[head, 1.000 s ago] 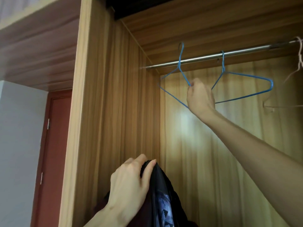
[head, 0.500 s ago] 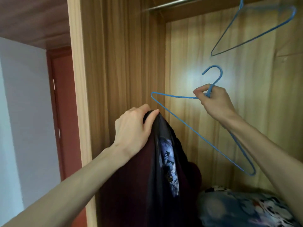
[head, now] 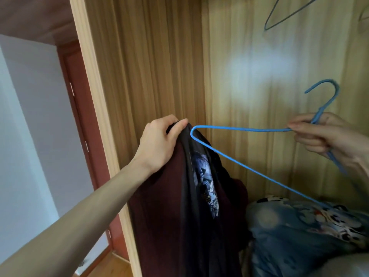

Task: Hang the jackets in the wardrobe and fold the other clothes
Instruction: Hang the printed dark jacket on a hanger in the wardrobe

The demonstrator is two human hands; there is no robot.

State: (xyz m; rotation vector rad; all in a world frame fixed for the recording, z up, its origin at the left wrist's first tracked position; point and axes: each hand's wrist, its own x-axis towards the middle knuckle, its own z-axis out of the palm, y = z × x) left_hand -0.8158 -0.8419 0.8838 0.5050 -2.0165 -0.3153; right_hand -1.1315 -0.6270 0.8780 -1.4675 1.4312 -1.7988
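Note:
A dark maroon and black jacket [head: 165, 206] with a pale printed label inside hangs from my left hand [head: 159, 142], which grips it at the collar in front of the open wardrobe. My right hand [head: 327, 136] pinches a blue wire hanger [head: 239, 129] at its neck, hook pointing up. The hanger's left corner touches the jacket's collar right beside my left fingers. Its lower wire runs down to the right over the bedding.
The wardrobe's wooden side wall [head: 151, 66] and back panel [head: 259, 96] enclose the space. A second wire hanger [head: 283, 18] hangs at the top right. Blue patterned bedding [head: 303, 226] lies on the wardrobe floor at right. A red-brown door [head: 83, 116] stands at the left.
My right hand took the blue hanger off the rail, brought it down and swung its left corner over to the jacket collar. The view tilted down; the rail left the frame.

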